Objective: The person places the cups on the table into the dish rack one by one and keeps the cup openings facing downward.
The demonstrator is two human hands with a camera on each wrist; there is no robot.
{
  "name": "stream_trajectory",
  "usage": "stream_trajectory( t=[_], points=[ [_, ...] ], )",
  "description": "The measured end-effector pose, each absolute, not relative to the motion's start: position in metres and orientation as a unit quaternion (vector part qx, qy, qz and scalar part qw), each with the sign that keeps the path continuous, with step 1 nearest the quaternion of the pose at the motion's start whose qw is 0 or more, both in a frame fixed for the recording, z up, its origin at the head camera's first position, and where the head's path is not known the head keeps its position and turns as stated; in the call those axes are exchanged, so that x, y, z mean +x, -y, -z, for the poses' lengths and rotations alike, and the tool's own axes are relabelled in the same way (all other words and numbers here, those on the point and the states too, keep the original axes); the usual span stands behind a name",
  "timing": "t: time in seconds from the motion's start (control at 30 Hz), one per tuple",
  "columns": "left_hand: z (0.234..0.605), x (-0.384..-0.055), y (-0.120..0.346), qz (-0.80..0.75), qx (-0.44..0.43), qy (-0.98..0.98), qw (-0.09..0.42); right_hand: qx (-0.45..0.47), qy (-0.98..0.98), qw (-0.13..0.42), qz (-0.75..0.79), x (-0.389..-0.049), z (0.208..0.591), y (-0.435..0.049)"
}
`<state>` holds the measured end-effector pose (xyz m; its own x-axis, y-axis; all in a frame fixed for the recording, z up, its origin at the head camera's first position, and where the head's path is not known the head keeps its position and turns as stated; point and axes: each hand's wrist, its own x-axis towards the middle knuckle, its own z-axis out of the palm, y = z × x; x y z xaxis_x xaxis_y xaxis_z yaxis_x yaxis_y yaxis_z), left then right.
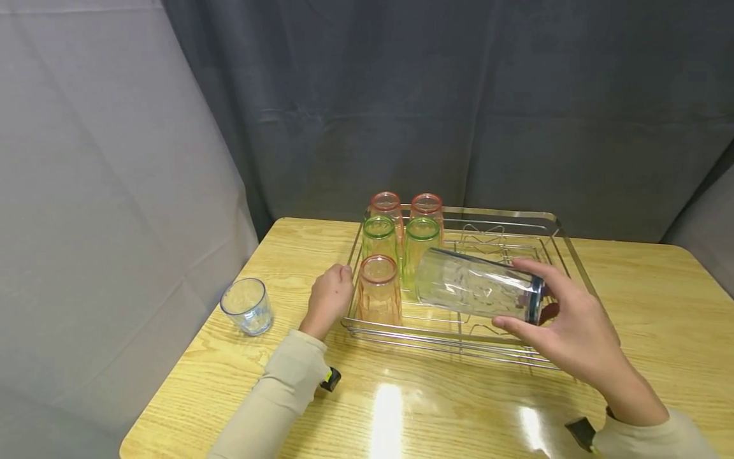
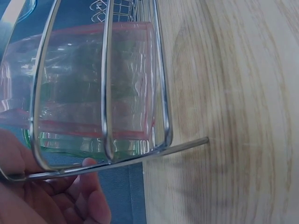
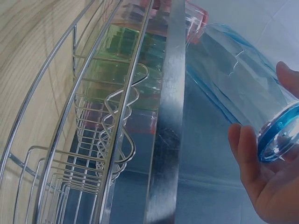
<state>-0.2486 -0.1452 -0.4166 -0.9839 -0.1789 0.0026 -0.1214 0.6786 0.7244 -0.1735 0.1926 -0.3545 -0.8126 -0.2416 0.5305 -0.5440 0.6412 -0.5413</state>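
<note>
My right hand point(image 1: 579, 331) holds a tall clear bluish glass point(image 1: 476, 287) by its thick blue base, thumb on one side and fingers on the other. The glass lies tilted nearly on its side over the wire dish rack point(image 1: 493, 341), its mouth pointing left. In the right wrist view that glass point(image 3: 233, 70) shows above the rack's flat metal rim. At the rack's left side, my left hand point(image 1: 331, 296) grips the frame; in the left wrist view its fingers point(image 2: 88, 191) curl at the wire. Beside it, an upside-down orange-pink glass point(image 1: 380, 296) stands in the rack's front left corner.
Behind it stand two green glasses point(image 1: 378, 239) point(image 1: 423, 245) and two reddish glasses point(image 1: 387, 204) point(image 1: 427, 205), all upside down. A short blue-rimmed glass point(image 1: 248, 307) sits on the wooden table point(image 1: 447, 408) at the left. Grey curtains point(image 1: 373, 115) hang behind.
</note>
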Motion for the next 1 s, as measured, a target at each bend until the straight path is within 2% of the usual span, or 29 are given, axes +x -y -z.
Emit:
stream_trajectory(
  t=[0.5,1.0],
  points=[
    [0.417,-0.249,0.145,0.396,0.084,0.914,0.038,0.255,0.888,0.226,-0.308,-0.190,0.359,-0.187],
    [0.419,-0.251,0.146,0.396,0.091,0.913,0.040,0.270,0.902,0.201,-0.272,-0.202,0.378,-0.180]
  ],
)
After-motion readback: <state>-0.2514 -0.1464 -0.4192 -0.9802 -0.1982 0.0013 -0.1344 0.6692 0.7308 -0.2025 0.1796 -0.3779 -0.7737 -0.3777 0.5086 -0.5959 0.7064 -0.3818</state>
